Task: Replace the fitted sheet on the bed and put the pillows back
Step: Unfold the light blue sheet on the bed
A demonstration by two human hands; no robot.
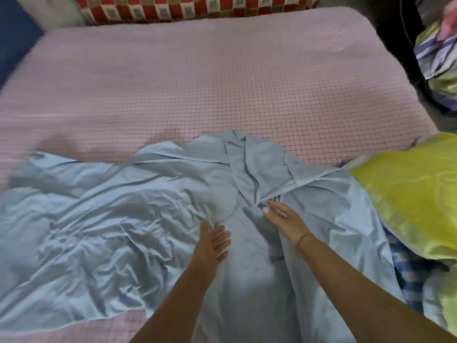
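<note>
A crumpled light blue sheet [103, 219] lies over the near half of the bed, on top of a pink checked mattress cover [197, 78]. My left hand [214, 240] hovers over the sheet's middle with fingers straight and spread, holding nothing. My right hand [284, 219] is further forward and to the right; its thumb and fingers pinch a bunched fold of the blue sheet. A yellow-green pillow [410, 194] rests on the bed's right edge, partly on the sheet.
A red, white and olive checked cushion [193, 7] lies along the far head end. A dark blue cushion [14, 38] sits at the far left. Striped and floral bedding [437, 50] is piled off the bed at the far right. Blue checked cloth [408, 268] lies under the pillow.
</note>
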